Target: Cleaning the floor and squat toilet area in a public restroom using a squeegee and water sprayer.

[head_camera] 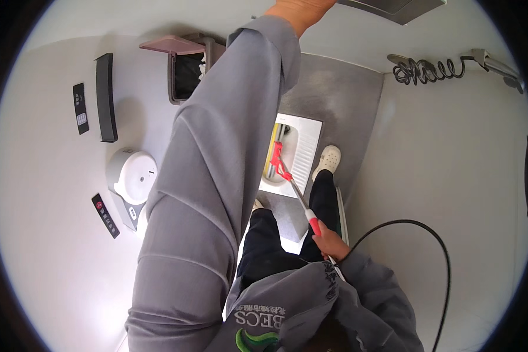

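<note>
My left arm reaches up to the top of the view, where only the wrist and part of my left hand (pixel 300 11) show; its fingers are cut off by the edge. My right hand (pixel 332 243) is closed around the handle of a sponge mop (pixel 299 193) with a red and white grip. Its red bracket (pixel 277 154) and yellow-edged head lie over the bowl of a white squat toilet (pixel 307 152), partly hidden by my left sleeve. Whether the head touches the bowl I cannot tell.
An open bin (pixel 172 83) with a pink lid and black liner stands upper left. A paper dispenser (pixel 136 178) and a dark bar (pixel 106 99) are on the left wall. A sprayer (pixel 497 68) with coiled hose hangs upper right. A black cable (pixel 444 255) loops beside my right arm.
</note>
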Action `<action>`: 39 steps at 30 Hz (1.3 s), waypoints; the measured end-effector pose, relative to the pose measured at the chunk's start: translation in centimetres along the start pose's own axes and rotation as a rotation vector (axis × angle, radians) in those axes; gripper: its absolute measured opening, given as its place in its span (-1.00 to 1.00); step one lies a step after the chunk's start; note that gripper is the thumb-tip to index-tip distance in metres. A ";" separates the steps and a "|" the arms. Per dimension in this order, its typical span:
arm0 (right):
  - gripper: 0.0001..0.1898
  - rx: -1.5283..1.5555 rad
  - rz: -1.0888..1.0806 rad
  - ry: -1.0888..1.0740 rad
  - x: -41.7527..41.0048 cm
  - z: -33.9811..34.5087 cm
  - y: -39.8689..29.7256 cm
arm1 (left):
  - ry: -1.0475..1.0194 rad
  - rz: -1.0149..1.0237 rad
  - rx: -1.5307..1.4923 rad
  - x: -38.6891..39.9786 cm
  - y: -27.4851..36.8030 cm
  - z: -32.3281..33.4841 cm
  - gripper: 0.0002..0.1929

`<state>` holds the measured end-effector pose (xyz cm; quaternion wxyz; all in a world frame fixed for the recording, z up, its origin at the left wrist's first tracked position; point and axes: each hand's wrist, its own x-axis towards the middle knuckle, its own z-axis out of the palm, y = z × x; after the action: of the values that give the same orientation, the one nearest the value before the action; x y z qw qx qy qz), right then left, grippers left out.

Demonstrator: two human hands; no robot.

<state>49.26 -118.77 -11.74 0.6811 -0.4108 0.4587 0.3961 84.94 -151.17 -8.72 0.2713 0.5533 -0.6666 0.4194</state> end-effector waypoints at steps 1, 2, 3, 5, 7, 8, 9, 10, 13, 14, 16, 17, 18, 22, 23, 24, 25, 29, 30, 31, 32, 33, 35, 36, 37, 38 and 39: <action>-0.35 -0.025 -0.037 0.032 -0.9 0.3 0.8 | -0.001 -0.005 -0.003 -0.3 0.2 0.0 -0.46; -0.35 -0.268 -0.233 0.213 0.9 1.6 6.6 | -0.007 -0.001 0.000 -0.1 0.0 0.1 -0.46; -0.35 -0.274 -0.244 0.206 0.4 1.4 7.5 | -0.031 0.007 0.015 -0.1 -0.5 -0.4 -0.46; -0.41 -0.307 -0.373 0.320 -0.1 1.3 8.4 | -0.024 0.014 0.025 0.4 -1.2 -1.0 -0.47; -0.41 -0.117 -0.104 0.120 0.7 -0.3 1.9 | -0.008 0.006 0.010 -0.1 -0.2 -0.1 -0.47; -0.41 -0.038 -0.027 0.061 1.0 -0.4 0.0 | 0.007 0.001 0.011 -0.1 0.1 0.1 -0.47; -0.41 0.035 0.036 -0.011 0.8 0.1 -1.0 | 0.014 0.009 0.023 0.2 -0.1 -0.2 -0.48; -0.43 0.030 -0.014 0.059 0.5 1.2 -0.4 | 0.009 0.014 0.030 0.4 -0.2 -0.8 -0.48; -0.42 -0.160 -0.189 0.186 -0.2 1.5 6.0 | -0.020 0.004 0.012 -0.4 -0.1 -0.1 -0.49; -0.42 -0.158 -0.186 0.187 -0.5 1.0 5.6 | -0.009 0.003 0.016 -0.1 0.2 0.0 -0.49; -0.48 -0.031 -0.058 0.056 -1.0 -0.1 2.0 | -0.022 0.032 0.048 0.4 -0.8 -1.2 -0.49; -0.50 0.033 0.015 -0.002 -0.5 -0.5 0.5 | -0.012 0.037 0.057 0.3 -1.0 -1.1 -0.49; -0.55 0.173 -0.087 -0.013 0.2 -0.3 -0.1 | 0.002 0.028 0.055 0.3 -0.7 -1.0 -0.50; -0.50 0.098 -0.031 -0.010 0.0 1.0 -0.3 | -0.001 0.016 0.067 0.3 -0.1 -0.2 -0.50; -0.49 0.025 -0.060 0.052 -0.5 0.9 1.6 | -0.010 0.009 0.042 -0.4 0.3 0.0 -0.50; -0.48 -0.060 -0.087 0.115 -1.8 0.6 3.6 | -0.018 -0.005 0.027 -0.2 0.2 -0.2 -0.50; -0.47 -0.140 -0.120 0.166 -2.5 0.6 4.7 | -0.021 0.000 0.032 -0.1 0.1 -0.5 -0.50; -0.41 0.085 0.118 -0.056 -0.2 -0.5 -2.2 | -0.038 0.005 0.051 0.0 -0.1 -0.7 -0.49; -0.41 0.120 0.098 -0.054 0.1 0.2 -2.5 | -0.053 0.010 0.055 0.2 -0.2 -0.5 -0.49; -0.41 0.120 0.098 -0.053 -0.1 0.6 -1.4 | -0.052 0.009 0.055 0.4 0.0 -0.7 -0.49; -0.46 0.045 -0.039 0.017 -0.1 0.8 0.4 | -0.045 -0.003 0.069 0.7 0.2 -0.9 -0.50; -0.50 -0.028 -0.175 0.093 0.0 1.0 2.6 | -0.033 -0.016 0.078 1.0 0.5 -1.0 -0.50; -0.51 -0.133 -0.359 0.212 0.5 1.1 5.5 | -0.043 0.001 0.071 0.9 0.3 -0.9 -0.51; -0.48 -0.086 -0.243 0.155 -1.2 0.4 4.7 | -0.066 -0.003 0.055 0.8 0.5 -1.0 -0.52; -0.43 -0.039 -0.128 0.100 -2.2 -0.1 4.1 | -0.051 -0.008 0.057 0.7 0.8 -1.0 -0.52; -0.48 -0.114 -0.135 0.122 0.1 0.9 5.0 | -0.078 -0.037 0.057 0.5 1.2 -1.1 -0.52; -0.54 0.031 0.022 0.003 0.1 0.7 1.3 | -0.114 -0.047 0.075 0.3 1.0 -1.5 -0.52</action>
<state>48.33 -117.72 -11.90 0.6823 -0.3958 0.4703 0.3958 83.73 -150.06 -7.97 0.2217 0.6015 -0.6517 0.4054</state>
